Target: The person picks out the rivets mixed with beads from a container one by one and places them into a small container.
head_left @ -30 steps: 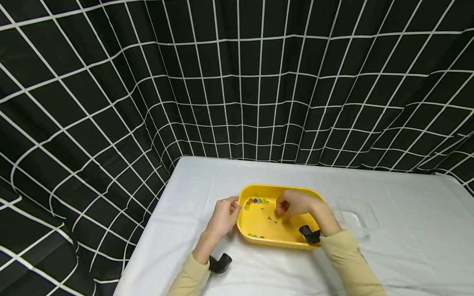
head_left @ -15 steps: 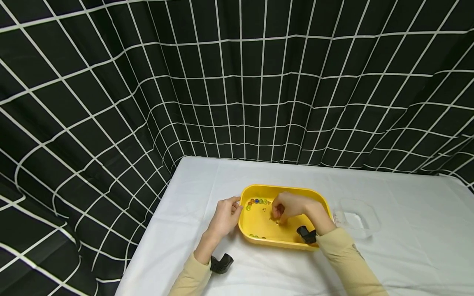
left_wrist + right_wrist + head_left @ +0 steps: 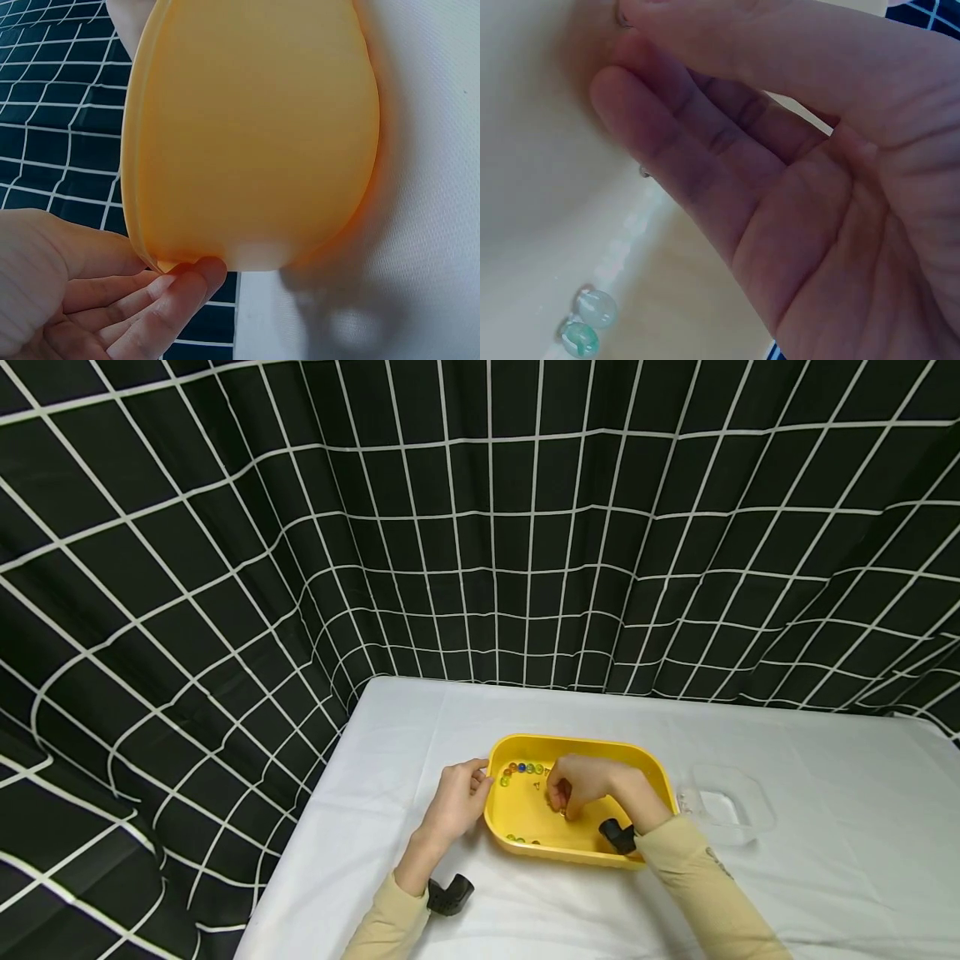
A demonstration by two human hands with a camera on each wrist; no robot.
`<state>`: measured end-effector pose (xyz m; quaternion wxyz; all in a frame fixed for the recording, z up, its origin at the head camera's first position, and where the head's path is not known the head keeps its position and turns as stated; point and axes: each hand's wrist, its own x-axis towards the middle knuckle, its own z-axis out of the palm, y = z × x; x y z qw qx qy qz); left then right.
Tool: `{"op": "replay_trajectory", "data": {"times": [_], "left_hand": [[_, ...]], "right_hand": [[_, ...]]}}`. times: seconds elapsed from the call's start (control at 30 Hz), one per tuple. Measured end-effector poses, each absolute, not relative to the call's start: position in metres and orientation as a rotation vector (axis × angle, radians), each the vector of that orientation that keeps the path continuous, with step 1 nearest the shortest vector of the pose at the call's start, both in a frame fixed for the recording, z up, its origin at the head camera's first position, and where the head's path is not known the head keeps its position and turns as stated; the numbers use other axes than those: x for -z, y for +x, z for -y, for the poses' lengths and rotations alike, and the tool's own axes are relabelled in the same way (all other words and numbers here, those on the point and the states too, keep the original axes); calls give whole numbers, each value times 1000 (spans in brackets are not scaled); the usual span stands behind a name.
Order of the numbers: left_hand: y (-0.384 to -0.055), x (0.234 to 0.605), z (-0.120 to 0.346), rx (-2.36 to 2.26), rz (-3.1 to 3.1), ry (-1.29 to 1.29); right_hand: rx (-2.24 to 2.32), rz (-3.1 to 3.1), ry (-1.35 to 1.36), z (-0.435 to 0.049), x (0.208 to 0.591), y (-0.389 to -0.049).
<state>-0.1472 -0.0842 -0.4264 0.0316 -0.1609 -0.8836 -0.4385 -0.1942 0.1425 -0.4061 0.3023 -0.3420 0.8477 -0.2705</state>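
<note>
A yellow plastic tray (image 3: 525, 827) stands on the white-covered table. My left hand (image 3: 453, 797) pinches its left rim (image 3: 135, 150) between thumb and fingers. Inside the tray, my right hand (image 3: 585, 783) points down with curled fingers. A small shiny piece (image 3: 624, 16) shows at the right thumb's tip; the index fingertip is hidden there, so whether it is gripped is unclear. Small brass tack-like pieces (image 3: 537, 786) lie left of that hand. Glass marbles line the far left corner, among them a blue marble (image 3: 522, 768); several more marbles (image 3: 512, 838) sit along the near wall.
A clear plastic container (image 3: 723, 810) stands right of the tray, with small things at its left side that are too small to tell. Black wrist mounts (image 3: 452, 894) are worn on both arms. Gridded black curtains (image 3: 480, 568) rise behind and left of the table.
My right hand has moved left and slightly down inside the tray, over the brass tack-like pieces. My left hand keeps its place on the rim.
</note>
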Motion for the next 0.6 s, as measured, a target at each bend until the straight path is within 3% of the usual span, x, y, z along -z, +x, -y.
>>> {"op": "replay_trajectory", "data": {"times": [0.6], "left_hand": [[-148, 429, 85, 1337, 2722, -499]], "right_hand": [[662, -2239, -927, -138, 416, -198]]}}
